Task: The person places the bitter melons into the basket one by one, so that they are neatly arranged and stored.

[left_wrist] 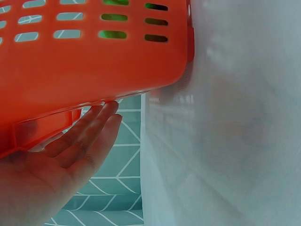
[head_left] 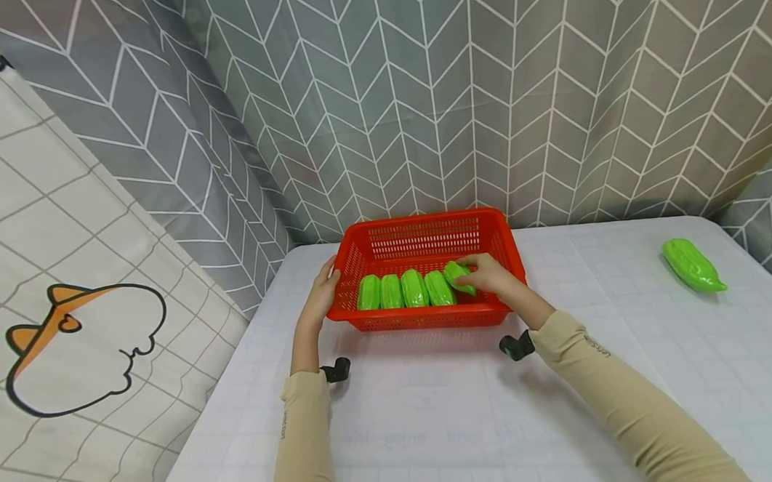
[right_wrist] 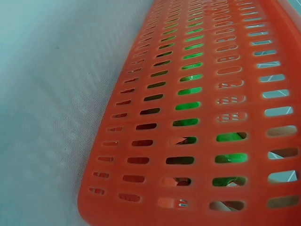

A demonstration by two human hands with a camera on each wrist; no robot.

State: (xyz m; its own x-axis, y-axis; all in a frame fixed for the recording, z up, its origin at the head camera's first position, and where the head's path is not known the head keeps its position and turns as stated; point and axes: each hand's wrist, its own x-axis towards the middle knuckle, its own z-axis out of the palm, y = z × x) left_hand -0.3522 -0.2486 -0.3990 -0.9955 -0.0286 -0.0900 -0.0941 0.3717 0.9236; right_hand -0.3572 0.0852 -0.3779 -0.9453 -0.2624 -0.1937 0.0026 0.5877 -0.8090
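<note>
In the head view, a red plastic basket (head_left: 423,318) stands at the back of the table. Several glossy green ridged gourds (head_left: 415,289) lie side by side in it. My right hand (head_left: 492,273) reaches over the front right of the basket and pinches another green gourd (head_left: 456,274), tilted at the right end of the row. At the left side, my left hand (head_left: 321,297) touches the basket. The left wrist view shows its straight fingers (left_wrist: 89,134) against the outside, under the rim. Slotted basket wall (right_wrist: 202,132) hides most of the right hand in the right wrist view.
One more green gourd (head_left: 694,265) lies by itself on the right of the white-covered table (head_left: 420,399). A patterned grey curtain (head_left: 431,107) hangs right behind the basket. Dark wrist-worn devices (head_left: 517,346) sit below both hands.
</note>
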